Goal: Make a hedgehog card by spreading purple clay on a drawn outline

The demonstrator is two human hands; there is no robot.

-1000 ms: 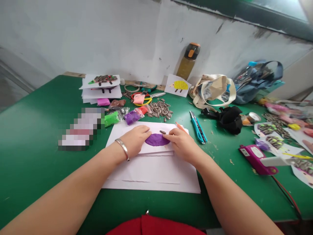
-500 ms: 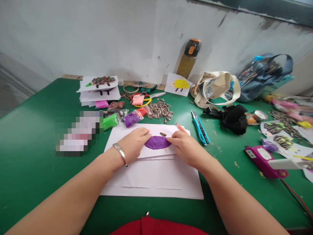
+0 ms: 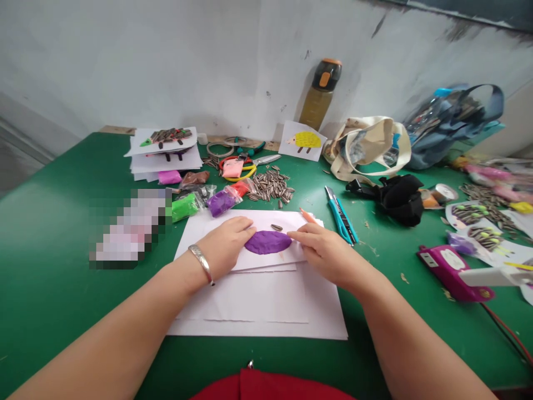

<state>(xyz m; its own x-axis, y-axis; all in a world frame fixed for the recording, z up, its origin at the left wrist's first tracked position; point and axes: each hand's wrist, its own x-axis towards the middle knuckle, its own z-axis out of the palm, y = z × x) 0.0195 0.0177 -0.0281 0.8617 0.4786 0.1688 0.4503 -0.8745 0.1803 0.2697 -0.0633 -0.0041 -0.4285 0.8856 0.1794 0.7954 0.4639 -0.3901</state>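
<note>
A flattened oval of purple modelling clay (image 3: 268, 243) lies on a sheet of white paper (image 3: 291, 265). My left hand (image 3: 225, 241), with a silver bangle at the wrist, rests on the sheet, its fingers lying against the clay's left end. At the right end, my right hand (image 3: 322, 247) has its index finger stretched towards the clay's edge, the other fingers partly bent. Neither hand is wrapped round anything. Just above the clay sits a single sunflower seed (image 3: 277, 227). An orange pencil (image 3: 308, 216) lies partly behind my right hand.
Beyond the paper are a seed pile (image 3: 272, 186), a purple clay packet (image 3: 224, 201), a green one (image 3: 185, 208) and scissors (image 3: 266, 160). A blue utility knife (image 3: 341, 216) lies to the right, near a black pouch (image 3: 402, 201) and a magenta device (image 3: 453, 273). A bottle (image 3: 320, 94) leans on the wall.
My right hand has shifted slightly right, its index finger now straighter at the clay's edge. My left hand stays at the left end. The view has tilted a little.
</note>
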